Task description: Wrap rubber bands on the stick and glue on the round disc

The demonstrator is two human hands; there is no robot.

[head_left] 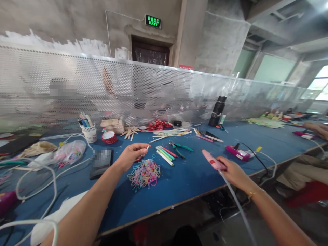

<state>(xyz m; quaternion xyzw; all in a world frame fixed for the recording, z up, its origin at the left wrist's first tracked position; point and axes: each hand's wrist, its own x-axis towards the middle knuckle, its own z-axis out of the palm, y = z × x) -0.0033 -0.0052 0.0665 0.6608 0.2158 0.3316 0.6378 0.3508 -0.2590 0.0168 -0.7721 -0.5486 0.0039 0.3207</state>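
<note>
My left hand (132,155) is raised above the table, thumb and fingers pinching a small, pale stick-like piece (148,147). Below it lies a loose heap of colourful rubber bands (145,173). In my right hand (232,169), the fingers wrap round a pink handheld tool (211,160) with a tapered tip pointing up and left. A pale translucent cord or stick (237,201) trails from its back end. Between my hands rest several capped felt-tip pens (165,155) and a pair of teal-handled pliers (180,149).
A blue table (189,181) runs along a perforated metal screen (153,89). Toward the back are red round tins (109,137), wooden sticks (129,132) and a black flask (217,112). A phone (101,163) lies left, a purple device (237,153) right. Another person's hand (316,129) shows at far right.
</note>
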